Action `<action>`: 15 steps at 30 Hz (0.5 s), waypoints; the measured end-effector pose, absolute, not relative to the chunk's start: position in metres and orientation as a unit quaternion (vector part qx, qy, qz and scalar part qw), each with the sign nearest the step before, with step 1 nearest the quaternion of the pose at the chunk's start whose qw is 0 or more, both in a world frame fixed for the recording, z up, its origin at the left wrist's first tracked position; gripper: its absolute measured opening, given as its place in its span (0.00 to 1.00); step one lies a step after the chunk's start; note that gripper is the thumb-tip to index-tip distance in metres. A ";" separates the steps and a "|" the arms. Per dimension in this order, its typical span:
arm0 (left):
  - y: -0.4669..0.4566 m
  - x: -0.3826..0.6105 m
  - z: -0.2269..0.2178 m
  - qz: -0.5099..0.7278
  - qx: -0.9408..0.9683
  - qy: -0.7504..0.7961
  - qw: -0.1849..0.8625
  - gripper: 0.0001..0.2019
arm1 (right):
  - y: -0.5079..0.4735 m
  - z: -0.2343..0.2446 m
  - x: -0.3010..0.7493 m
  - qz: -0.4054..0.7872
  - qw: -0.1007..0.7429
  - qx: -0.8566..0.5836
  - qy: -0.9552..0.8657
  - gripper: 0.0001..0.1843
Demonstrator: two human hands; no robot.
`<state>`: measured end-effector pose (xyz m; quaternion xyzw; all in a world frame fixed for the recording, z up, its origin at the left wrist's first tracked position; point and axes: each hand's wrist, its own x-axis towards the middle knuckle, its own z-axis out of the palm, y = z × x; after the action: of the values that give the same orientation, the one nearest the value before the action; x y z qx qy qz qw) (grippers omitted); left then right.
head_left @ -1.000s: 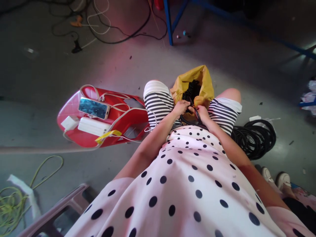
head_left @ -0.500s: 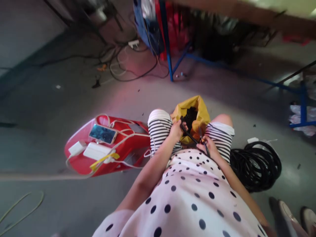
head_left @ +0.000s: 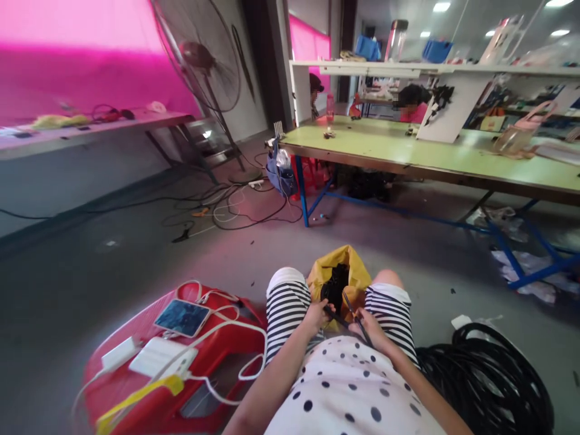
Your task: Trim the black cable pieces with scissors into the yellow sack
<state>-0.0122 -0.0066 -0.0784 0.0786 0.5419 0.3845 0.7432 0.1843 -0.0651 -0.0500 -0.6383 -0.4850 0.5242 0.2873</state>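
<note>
No text, label, brand, number or sign can be read. The phone (head_left: 182, 318) on the red stool (head_left: 102, 374) has a bluish screen, any lettering on it too small to make out. Nothing legible stands on the white box (head_left: 158, 356) and white block (head_left: 121, 354) beside it, the yellow strip (head_left: 140, 399) on the white cable, or the yellow bag (head_left: 352, 261).

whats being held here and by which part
The left hand holds a black cable, seemingly near one end; the right hand grips it farther along, with a slim object too small to identify.
</note>
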 end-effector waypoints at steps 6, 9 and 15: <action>-0.001 -0.009 -0.075 0.359 0.086 0.565 0.738 0.10 | -0.060 -0.064 0.186 0.502 0.318 -0.636 -0.492 0.18; -0.001 -0.010 -0.077 0.358 0.085 0.559 0.743 0.09 | -0.058 -0.071 0.186 0.500 0.321 -0.633 -0.496 0.22; 0.001 -0.011 -0.091 0.355 0.070 0.563 0.742 0.11 | -0.055 -0.085 0.183 0.498 0.328 -0.627 -0.502 0.26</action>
<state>-0.0107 0.0007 -0.0907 0.0705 0.5634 0.3555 0.7425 0.1834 -0.0553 -0.0854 -0.6269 -0.5016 0.4975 0.3284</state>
